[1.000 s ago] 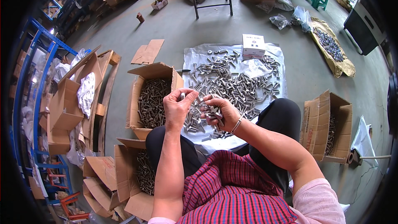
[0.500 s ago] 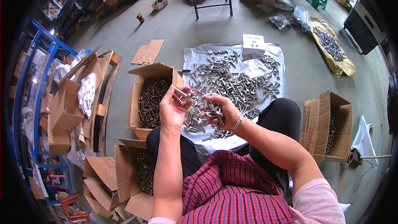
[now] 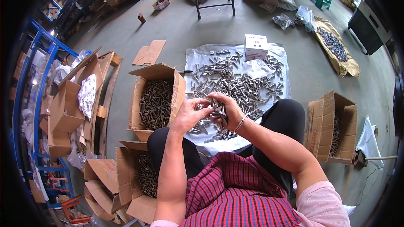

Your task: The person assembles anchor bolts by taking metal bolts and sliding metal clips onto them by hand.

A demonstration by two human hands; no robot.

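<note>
Dull grey metal bolts (image 3: 235, 86), glossy plastic sheet (image 3: 202, 56), matt brown cardboard box (image 3: 153, 72), smooth concrete floor (image 3: 198, 29)

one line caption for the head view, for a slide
Seated person's left hand and right hand hold bolts together above a bolt-strewn sheet, cardboard boxes of bolts alongside.

Both hands, the left hand (image 3: 191, 115) and right hand (image 3: 225, 109), are meeting over a pale plastic sheet (image 3: 198, 59) strewn with grey metal bolts (image 3: 235, 84), the right gripping several bolts, beside an open cardboard box of bolts (image 3: 156, 101).
</note>
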